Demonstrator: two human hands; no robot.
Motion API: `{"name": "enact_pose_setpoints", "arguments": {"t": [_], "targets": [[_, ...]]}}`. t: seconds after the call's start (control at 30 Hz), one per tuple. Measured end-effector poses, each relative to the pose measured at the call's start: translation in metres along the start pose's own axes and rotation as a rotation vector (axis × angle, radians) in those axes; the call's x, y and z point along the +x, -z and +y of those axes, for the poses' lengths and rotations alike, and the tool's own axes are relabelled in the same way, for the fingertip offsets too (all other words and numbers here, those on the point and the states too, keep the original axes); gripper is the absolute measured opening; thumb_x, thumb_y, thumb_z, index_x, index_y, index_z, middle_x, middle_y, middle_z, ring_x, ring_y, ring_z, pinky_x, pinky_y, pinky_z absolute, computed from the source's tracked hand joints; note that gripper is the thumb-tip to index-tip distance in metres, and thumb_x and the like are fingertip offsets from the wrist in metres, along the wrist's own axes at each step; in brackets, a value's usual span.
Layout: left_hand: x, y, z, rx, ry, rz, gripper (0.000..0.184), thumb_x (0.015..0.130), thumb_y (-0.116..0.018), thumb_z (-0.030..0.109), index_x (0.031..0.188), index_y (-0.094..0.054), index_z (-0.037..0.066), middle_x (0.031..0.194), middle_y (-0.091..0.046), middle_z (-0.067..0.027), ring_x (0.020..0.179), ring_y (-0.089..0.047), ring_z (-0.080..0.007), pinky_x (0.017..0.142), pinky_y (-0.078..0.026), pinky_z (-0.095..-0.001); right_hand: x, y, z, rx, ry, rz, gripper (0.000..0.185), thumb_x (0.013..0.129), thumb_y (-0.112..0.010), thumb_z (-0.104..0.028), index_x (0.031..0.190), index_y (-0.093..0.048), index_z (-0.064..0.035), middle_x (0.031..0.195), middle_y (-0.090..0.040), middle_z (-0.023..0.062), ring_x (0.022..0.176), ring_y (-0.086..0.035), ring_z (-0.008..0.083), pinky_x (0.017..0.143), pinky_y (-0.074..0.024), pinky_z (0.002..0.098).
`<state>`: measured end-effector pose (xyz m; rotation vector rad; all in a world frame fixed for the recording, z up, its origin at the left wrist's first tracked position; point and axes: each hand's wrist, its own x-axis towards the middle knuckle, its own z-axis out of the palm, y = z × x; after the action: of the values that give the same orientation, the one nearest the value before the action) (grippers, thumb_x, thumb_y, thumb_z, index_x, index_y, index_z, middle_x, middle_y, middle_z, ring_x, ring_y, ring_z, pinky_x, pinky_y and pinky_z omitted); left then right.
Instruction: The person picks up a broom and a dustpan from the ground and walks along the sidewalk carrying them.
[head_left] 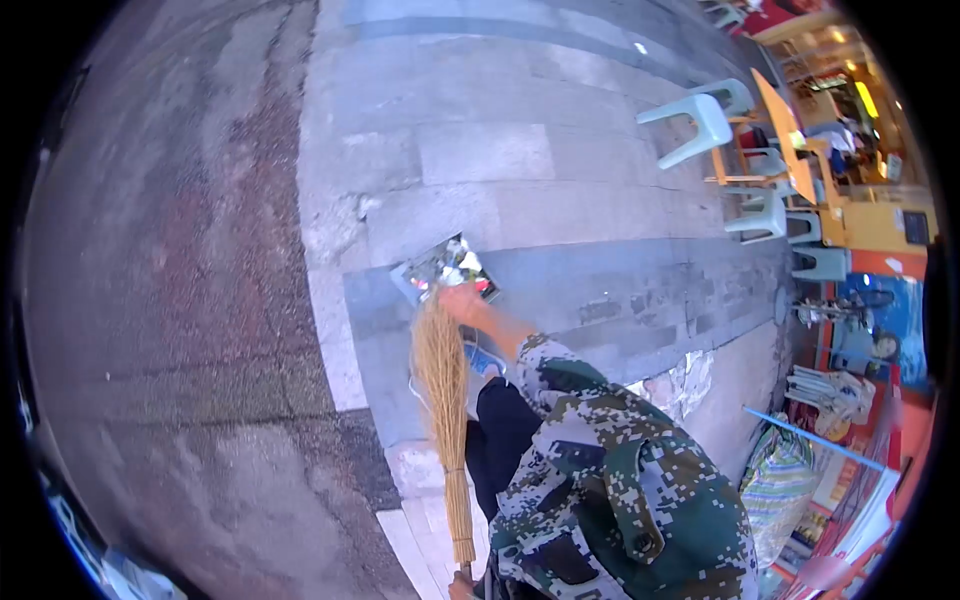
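At the frame's bottom edge my left hand [462, 586] is closed round the handle of a straw broom [440, 380]. The broom's pale bristles fan out upward, towards a grey dustpan [408, 284]. Mixed litter [455, 262], with white, green and red bits, lies in the dustpan. Stretched out from a camouflage sleeve, my right hand [462, 302] is closed at the dustpan's near edge, beside the bristle tips. Its fingertips are partly hidden and blurred. A blue shoe [485, 360] and dark trousers [497, 430] show just below that hand.
Pale paving slabs [485, 155] meet a rough dark road surface [190, 300] on the left. Light blue plastic stools [700, 122] and a wooden table [783, 130] stand at the upper right. A striped bag [780, 480] and a blue pole [815, 438] are at the lower right.
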<state>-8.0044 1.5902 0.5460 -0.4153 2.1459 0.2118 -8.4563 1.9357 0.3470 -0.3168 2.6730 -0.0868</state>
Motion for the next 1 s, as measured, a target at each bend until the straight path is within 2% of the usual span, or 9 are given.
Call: {"name": "enact_pose_setpoints", "arguments": {"t": [0.1,0.2,0.47,0.53,0.7,0.77,0.8,0.87,1.0], "targets": [[-0.068,-0.009,-0.079,0.021,0.213,0.023,0.010,0.063,-0.050,0.006,0.070,-0.047,0.000,0.065,-0.056,-0.0237,0.065,-0.056,-0.0409,0.059,-0.045,-0.0489,-0.004,-0.005,-0.034,0.012,0.041,0.073,0.012,0.072,-0.051,-0.009,0.083,-0.057,-0.0052,0.077,-0.062,0.0081,0.071,-0.063,0.0221,0.055,-0.0489,0.0348],[-0.102,-0.044,-0.134,-0.060,0.371,0.032,0.010,0.061,-0.051,0.008,0.069,-0.048,0.002,0.066,-0.057,-0.0228,0.066,-0.055,-0.0415,0.062,-0.044,-0.0494,-0.006,-0.015,-0.052,0.034,0.085,0.090,0.014,0.072,-0.052,-0.011,0.083,-0.056,-0.0032,0.076,-0.062,0.0127,0.069,-0.062,0.0268,0.059,-0.0496,0.0378],[-0.085,-0.104,-0.054,-0.593,0.499,0.073,0.021,0.060,-0.051,0.011,0.073,-0.052,-0.006,0.072,-0.056,-0.0274,0.074,-0.055,-0.0431,0.067,-0.043,-0.0458,-0.024,0.005,-0.090,0.121,0.076,0.038,0.023,0.076,-0.055,-0.022,0.086,-0.055,-0.0011,0.080,-0.061,0.0179,0.078,-0.060,0.0312,0.066,-0.0485,0.0408],[-0.079,-0.103,-0.036,-0.687,0.482,0.102,0.026,0.059,-0.054,0.013,0.076,-0.054,-0.007,0.074,-0.057,-0.0276,0.076,-0.056,-0.0416,0.068,-0.043,-0.0440,-0.033,-0.004,-0.096,0.119,0.033,-0.076,0.027,0.075,-0.057,-0.026,0.087,-0.056,-0.0016,0.084,-0.060,0.0171,0.082,-0.059,0.0321,0.070,-0.0471,0.0417],[-0.054,-0.111,-0.024,-1.032,0.472,0.137,0.027,0.057,-0.063,0.017,0.074,-0.057,-0.003,0.064,-0.059,-0.0179,0.060,-0.059,-0.0305,0.057,-0.046,-0.0376,-0.074,0.017,-0.138,0.111,0.021,-0.106,0.032,0.076,-0.056,-0.028,0.092,-0.054,-0.0010,0.091,-0.058,0.0207,0.086,-0.056,0.0356,0.074,-0.0457,0.0429],[-0.072,-0.092,-0.024,-1.269,0.464,-0.008,0.023,0.058,-0.064,0.017,0.070,-0.057,-0.001,0.055,-0.057,-0.0123,0.049,-0.057,-0.0213,0.049,-0.045,-0.0330,-0.095,0.027,-0.149,0.122,0.046,-0.092,0.031,0.076,-0.056,-0.027,0.091,-0.054,-0.0005,0.091,-0.057,0.0216,0.087,-0.055,0.0377,0.073,-0.0453,0.0429],[-0.079,-0.098,-0.032,-1.290,0.454,-0.014,0.020,0.059,-0.063,0.016,0.068,-0.056,0.000,0.053,-0.055,-0.0083,0.046,-0.054,-0.0154,0.045,-0.043,-0.0304,-0.101,0.012,-0.137,0.147,0.062,-0.049,0.031,0.076,-0.055,-0.027,0.090,-0.055,0.0003,0.090,-0.057,0.0221,0.085,-0.055,0.0382,0.072,-0.0449,0.0434],[-0.120,-0.095,-0.043,-1.265,0.471,0.053,0.019,0.060,-0.062,0.016,0.069,-0.056,0.000,0.053,-0.055,-0.0071,0.046,-0.053,-0.0147,0.045,-0.043,-0.0303,-0.135,0.017,-0.145,0.204,0.134,0.008,0.030,0.074,-0.055,-0.025,0.084,-0.056,0.0027,0.084,-0.057,0.0236,0.080,-0.054,0.0390,0.070,-0.0430,0.0453],[-0.185,-0.184,-0.075,-1.190,0.513,0.227,0.021,0.065,-0.053,0.016,0.075,-0.058,-0.002,0.069,-0.059,-0.0210,0.066,-0.059,-0.0341,0.060,-0.045,-0.0415,-0.220,-0.003,-0.129,0.299,0.208,0.099,0.037,0.076,-0.049,-0.028,0.083,-0.056,0.0072,0.081,-0.055,0.0251,0.075,-0.054,0.0370,0.069,-0.0402,0.0441]]}}
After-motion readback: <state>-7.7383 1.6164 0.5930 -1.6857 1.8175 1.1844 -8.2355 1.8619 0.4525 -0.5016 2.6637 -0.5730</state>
